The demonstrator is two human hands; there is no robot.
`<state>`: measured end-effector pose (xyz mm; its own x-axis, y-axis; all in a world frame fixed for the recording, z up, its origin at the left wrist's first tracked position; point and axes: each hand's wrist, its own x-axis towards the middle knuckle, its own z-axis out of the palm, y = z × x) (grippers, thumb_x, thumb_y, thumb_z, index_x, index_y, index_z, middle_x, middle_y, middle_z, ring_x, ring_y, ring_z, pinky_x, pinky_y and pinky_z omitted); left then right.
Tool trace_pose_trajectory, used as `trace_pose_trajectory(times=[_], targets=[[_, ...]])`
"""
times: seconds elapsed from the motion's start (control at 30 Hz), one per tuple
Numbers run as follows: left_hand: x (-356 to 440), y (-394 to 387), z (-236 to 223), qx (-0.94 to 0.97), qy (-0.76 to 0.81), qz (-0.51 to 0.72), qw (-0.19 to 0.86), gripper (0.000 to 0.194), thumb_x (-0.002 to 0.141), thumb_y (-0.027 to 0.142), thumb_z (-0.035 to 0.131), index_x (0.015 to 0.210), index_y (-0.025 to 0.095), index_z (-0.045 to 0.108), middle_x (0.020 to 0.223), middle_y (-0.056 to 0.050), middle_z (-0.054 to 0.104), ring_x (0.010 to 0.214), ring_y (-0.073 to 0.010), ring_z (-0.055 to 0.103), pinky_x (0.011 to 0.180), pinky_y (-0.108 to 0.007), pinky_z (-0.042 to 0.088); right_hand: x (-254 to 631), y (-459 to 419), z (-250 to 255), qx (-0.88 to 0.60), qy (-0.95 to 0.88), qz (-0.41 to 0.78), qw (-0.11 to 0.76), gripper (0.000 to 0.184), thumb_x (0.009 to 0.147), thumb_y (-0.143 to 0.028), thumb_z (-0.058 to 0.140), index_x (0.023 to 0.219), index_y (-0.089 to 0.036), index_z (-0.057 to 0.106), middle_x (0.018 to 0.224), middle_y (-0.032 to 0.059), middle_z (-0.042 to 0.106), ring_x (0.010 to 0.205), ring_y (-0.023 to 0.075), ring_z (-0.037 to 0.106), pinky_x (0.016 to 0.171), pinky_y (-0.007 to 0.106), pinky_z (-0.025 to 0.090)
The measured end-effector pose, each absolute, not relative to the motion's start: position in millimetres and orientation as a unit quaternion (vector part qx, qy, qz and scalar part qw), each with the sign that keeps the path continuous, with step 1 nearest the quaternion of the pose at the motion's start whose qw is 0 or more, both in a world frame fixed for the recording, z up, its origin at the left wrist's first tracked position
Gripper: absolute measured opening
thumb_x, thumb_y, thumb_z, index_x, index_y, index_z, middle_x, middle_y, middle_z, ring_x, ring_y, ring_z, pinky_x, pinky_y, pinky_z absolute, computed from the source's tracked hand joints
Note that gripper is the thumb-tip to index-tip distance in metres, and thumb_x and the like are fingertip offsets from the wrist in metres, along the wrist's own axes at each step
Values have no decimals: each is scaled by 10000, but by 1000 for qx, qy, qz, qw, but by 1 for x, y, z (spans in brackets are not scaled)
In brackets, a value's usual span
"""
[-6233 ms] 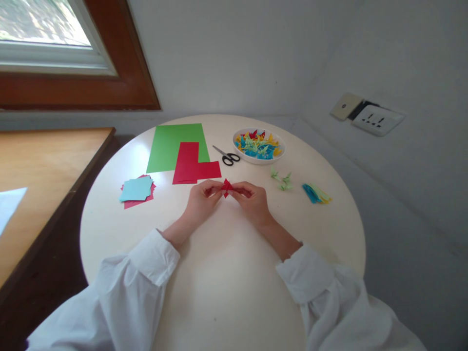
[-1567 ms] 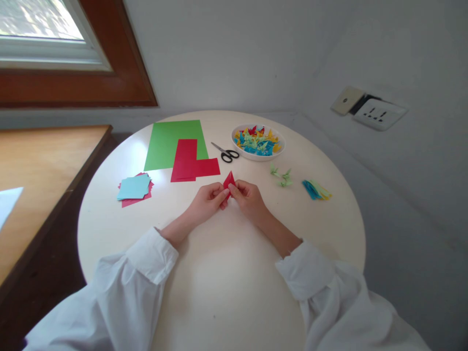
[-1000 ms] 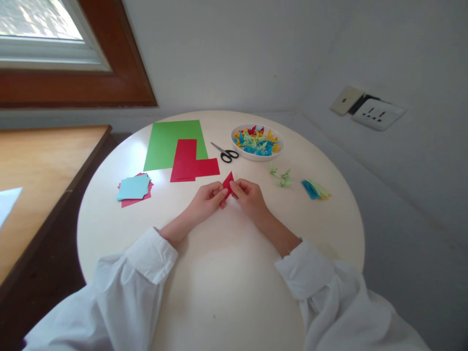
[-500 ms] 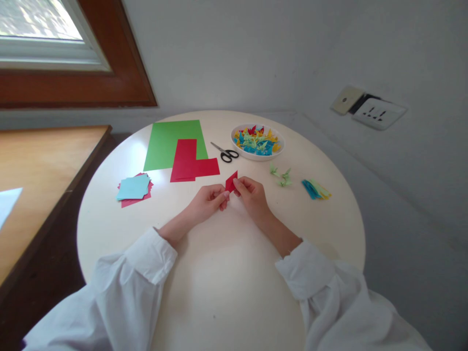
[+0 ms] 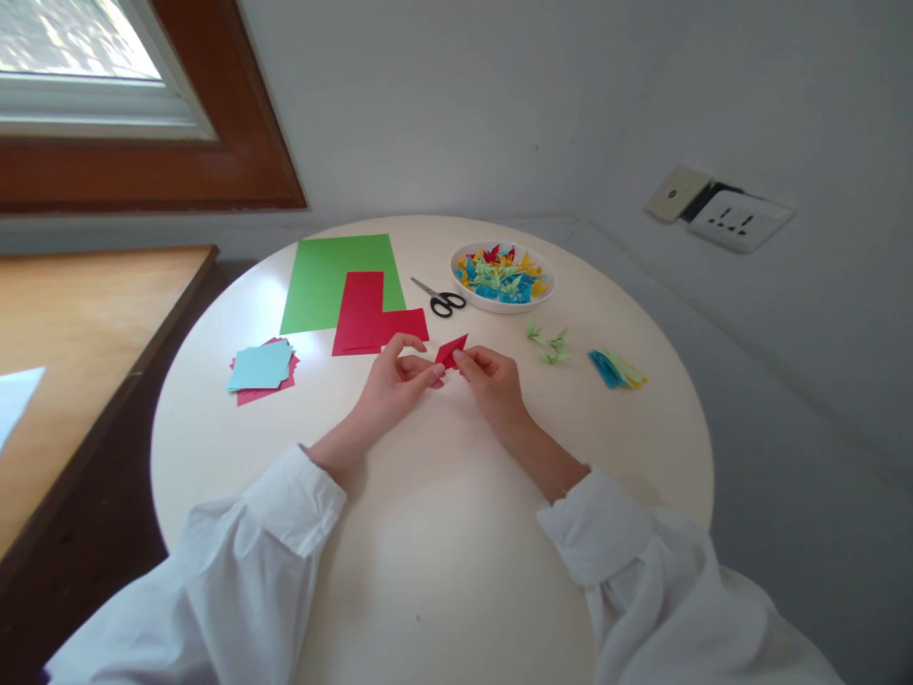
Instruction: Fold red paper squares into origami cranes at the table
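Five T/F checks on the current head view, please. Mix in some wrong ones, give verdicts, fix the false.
1. The right hand grips the folded red paper. True.
2. The scissors lie inside the white bowl. False: the scissors lie on the table, beside the white bowl.
3. Flat red paper covers part of the green sheet. True.
4. In the small stack, light blue squares lie beneath the red ones. False: the light blue squares are on top, with red squares showing underneath.
5. Three pale green folded pieces lie outside the bowl. True.
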<state>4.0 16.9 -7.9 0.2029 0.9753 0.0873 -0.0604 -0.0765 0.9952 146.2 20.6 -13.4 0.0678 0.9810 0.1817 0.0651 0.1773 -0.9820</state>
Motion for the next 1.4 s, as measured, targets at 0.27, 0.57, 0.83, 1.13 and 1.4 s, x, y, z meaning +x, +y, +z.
trace_pose_trajectory(times=[0.27,0.57,0.83,1.13,1.4], targets=[[4,19,-14,601,394,525,456,214,674,255,690,816,167,556,680,11,595,664,-119,596,662,-251,471,144,17,-12,-486,-566,417,519,243,706,-371,573,566,-172,565,548,-24,534,560,111,460,547,248,360],[3,18,-5,541,419,522,509,261,635,320,722,795,136,631,680,-18,653,644,-139,617,646,-280,495,147,17,-12,-404,-538,475,567,233,709,-406,606,686,-201,498,638,-10,592,598,125,571,584,271,431],[5,16,-2,503,385,526,567,321,549,274,787,780,125,621,725,-29,677,698,-152,647,725,-313,511,146,16,-9,-375,-540,476,585,278,649,-346,677,768,-220,459,723,-28,562,676,118,571,596,260,463],[4,15,0,519,381,531,551,276,585,280,768,763,122,627,703,-33,675,669,-151,642,693,-301,512,146,18,-14,-349,-526,498,594,266,652,-302,691,784,-209,480,708,-37,593,628,106,588,590,258,490],[3,14,0,548,380,517,537,226,634,283,733,766,125,641,703,-42,681,674,-154,642,677,-290,509,147,18,-11,-338,-544,494,588,153,678,-279,682,779,-202,597,729,-27,637,614,101,605,604,262,514]])
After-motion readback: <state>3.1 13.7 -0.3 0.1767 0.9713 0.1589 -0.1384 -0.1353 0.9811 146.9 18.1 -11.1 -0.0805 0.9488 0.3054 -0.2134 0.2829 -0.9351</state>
